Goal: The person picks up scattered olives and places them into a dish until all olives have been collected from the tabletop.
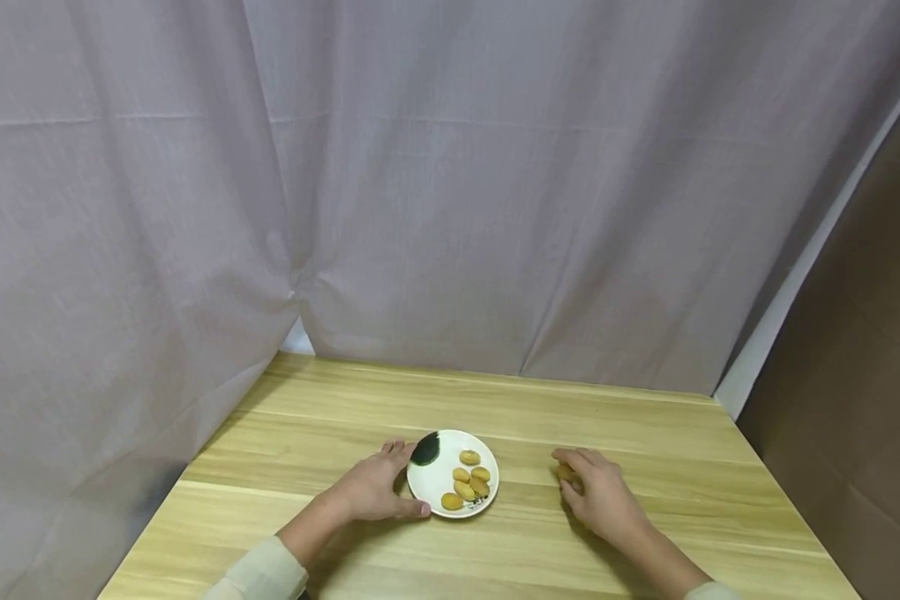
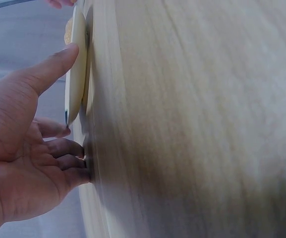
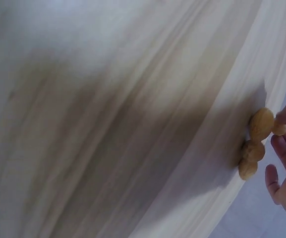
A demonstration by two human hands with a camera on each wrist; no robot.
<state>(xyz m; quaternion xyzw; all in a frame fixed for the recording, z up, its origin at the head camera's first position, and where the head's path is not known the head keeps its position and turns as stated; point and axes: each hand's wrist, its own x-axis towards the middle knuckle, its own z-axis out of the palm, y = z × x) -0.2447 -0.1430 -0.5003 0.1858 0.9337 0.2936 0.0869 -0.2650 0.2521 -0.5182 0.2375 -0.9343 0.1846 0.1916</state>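
Note:
A small round white plate (image 1: 438,487) with a dark green patch lies on the table, holding several yellow-brown oval pieces (image 1: 462,490), like nuts or dried fruit. At its left side my left hand (image 1: 378,485) spans the rim, thumb on the near edge and index finger at the far-left edge; the left wrist view shows the plate (image 2: 76,74) between them. To the right of the plate, my right hand (image 1: 607,497) pinches one oval piece (image 3: 279,128) between thumb and finger. Beneath those fingertips, more oval pieces (image 3: 260,124) sit close together on the table; the head view mostly hides them.
A light wood-grain table (image 1: 525,550) carries everything. Grey curtain (image 1: 495,208) hangs behind its far edge and along the left. A brown panel (image 1: 855,350) stands at the right side.

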